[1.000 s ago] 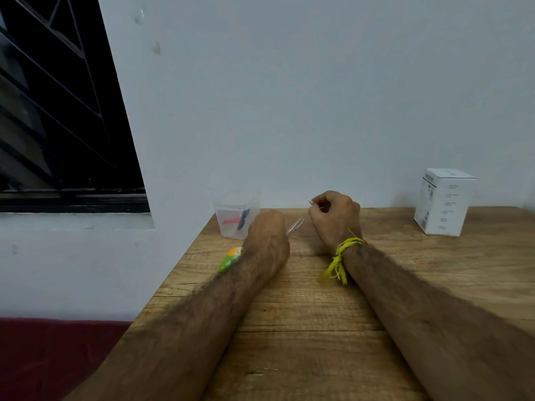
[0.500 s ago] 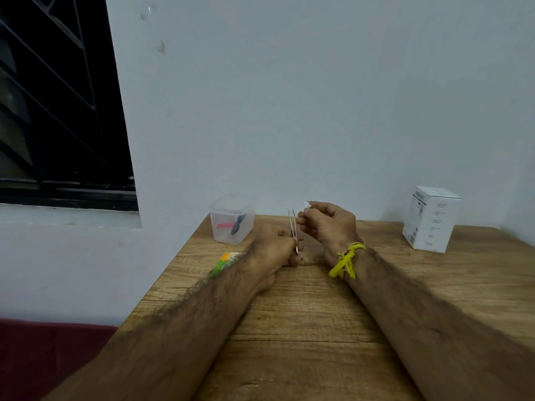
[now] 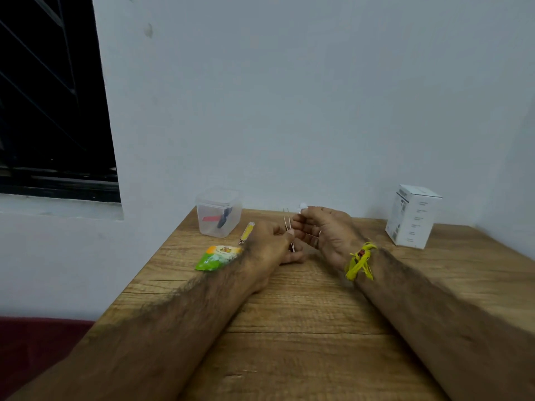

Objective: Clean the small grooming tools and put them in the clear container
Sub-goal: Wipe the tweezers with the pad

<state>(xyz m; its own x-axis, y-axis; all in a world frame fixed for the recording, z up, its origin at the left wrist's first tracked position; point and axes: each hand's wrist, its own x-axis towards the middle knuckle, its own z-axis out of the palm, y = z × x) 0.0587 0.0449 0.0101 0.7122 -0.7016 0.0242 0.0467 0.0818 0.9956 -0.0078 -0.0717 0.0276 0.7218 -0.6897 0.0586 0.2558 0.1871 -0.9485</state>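
At the centre of the frame the left hand (image 3: 272, 244) pinches a thin pair of tweezers (image 3: 288, 231), held nearly upright with the tips pointing up. Just to its right, the right hand (image 3: 324, 230) curls its fingers around a small white pad (image 3: 302, 206) at the fingertips, close beside the tweezers' upper end; whether the pad touches them cannot be told. A yellow thread band (image 3: 360, 260) circles the right wrist. The clear container (image 3: 218, 211) stands at the table's (image 3: 304, 328) far left corner, near the wall, with a red item and a dark item inside. A yellow nail clipper (image 3: 247, 233) lies between the container and the left hand, and a green and orange sachet (image 3: 217, 257) sits close to the table's left edge. A white box (image 3: 412, 217) stands at the right, well apart from the hands, with bare wood between.
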